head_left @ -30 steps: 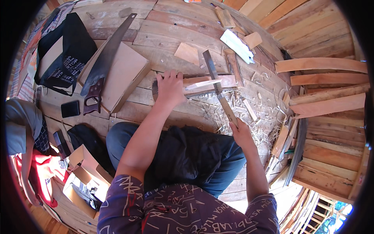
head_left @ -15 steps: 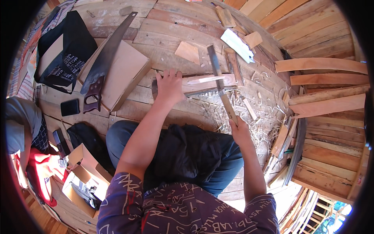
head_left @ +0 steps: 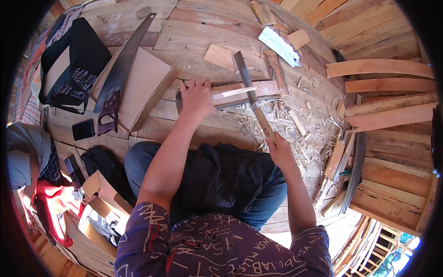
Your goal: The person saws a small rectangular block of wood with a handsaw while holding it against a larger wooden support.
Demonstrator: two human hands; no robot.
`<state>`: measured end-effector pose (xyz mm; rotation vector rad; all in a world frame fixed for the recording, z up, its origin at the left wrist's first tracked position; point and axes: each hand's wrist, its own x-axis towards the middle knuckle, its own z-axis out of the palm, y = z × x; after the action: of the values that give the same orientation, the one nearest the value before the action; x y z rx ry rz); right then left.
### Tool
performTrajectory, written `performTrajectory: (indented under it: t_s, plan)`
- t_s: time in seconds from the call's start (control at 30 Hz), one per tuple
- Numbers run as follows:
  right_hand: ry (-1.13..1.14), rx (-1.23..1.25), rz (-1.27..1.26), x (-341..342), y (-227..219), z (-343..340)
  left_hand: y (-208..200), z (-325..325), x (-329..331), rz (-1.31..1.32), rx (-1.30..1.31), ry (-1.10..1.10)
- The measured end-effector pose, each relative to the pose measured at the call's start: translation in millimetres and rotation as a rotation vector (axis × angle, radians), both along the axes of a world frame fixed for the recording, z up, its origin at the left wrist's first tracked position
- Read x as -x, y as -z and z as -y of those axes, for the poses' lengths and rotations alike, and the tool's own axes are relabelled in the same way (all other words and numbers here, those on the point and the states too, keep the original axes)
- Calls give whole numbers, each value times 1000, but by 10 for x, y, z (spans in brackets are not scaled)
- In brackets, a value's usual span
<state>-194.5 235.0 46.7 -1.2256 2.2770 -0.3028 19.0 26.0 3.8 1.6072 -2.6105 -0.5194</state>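
Left hand (head_left: 196, 98) is clamping the wooden board (head_left: 268, 88) at left, right hand (head_left: 279, 151) gripping the straight-handled saw (head_left: 243, 74); light, straight strokes are probably serving best.

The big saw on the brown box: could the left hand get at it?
Probably yes: nothing covers the big saw, though the left hand would first have to leave the board.
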Motion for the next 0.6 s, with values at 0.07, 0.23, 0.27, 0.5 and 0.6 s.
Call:
performTrajectory:
  t_s: [0.07, 0.23, 0.27, 0.5, 0.6]
  plan:
    - [39, 15, 55, 63, -26, 37, -38, -7, 19, 4, -4, -10]
    - [-62, -3, -14, 16, 58, 20, -55, -6, 16, 31, -54, 16]
    - [-85, -4, -10, 22, 53, 44, -29, 7, -1, 25, -37, -3]
    - [100, -19, 123, 80, 57, -26, 300, 68, -29, 95, -97, -25]
    - [88, 61, 5, 98, -27, -43, 539, 70, -47, 136, -152, -33]
